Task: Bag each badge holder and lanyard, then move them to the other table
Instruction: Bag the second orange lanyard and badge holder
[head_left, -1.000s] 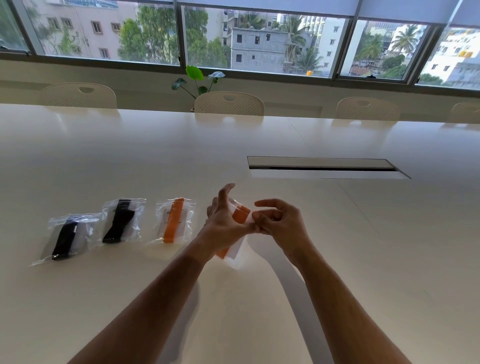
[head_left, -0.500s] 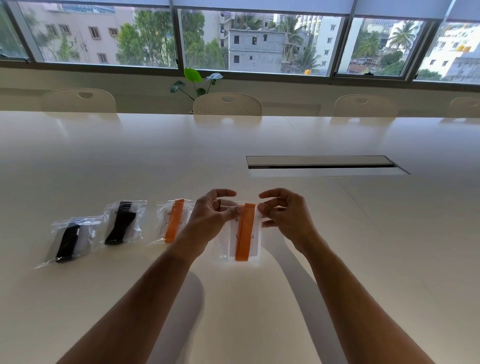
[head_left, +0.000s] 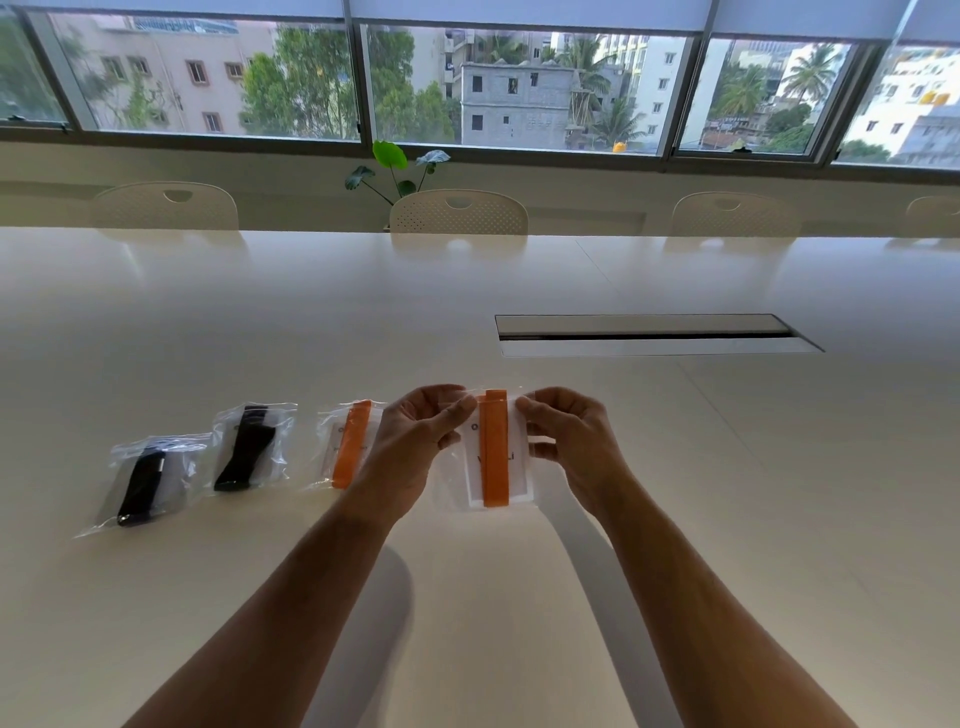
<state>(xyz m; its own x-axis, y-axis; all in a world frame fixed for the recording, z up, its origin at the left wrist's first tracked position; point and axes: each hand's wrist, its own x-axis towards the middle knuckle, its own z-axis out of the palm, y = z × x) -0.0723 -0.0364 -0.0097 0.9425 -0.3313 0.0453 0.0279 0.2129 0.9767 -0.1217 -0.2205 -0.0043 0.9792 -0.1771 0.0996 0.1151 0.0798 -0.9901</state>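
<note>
Both grips pinch the top of the clear bag (head_left: 496, 457), left hand (head_left: 415, 441) and right hand (head_left: 571, 441), over the worktop (head_left: 675, 519). Sealing seems underway; next, press the strip shut.

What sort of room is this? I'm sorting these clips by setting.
Probably an office meeting room: a long pale table with a cable hatch set into it, matching chairs along the far side, and wide windows overlooking city buildings.
</note>
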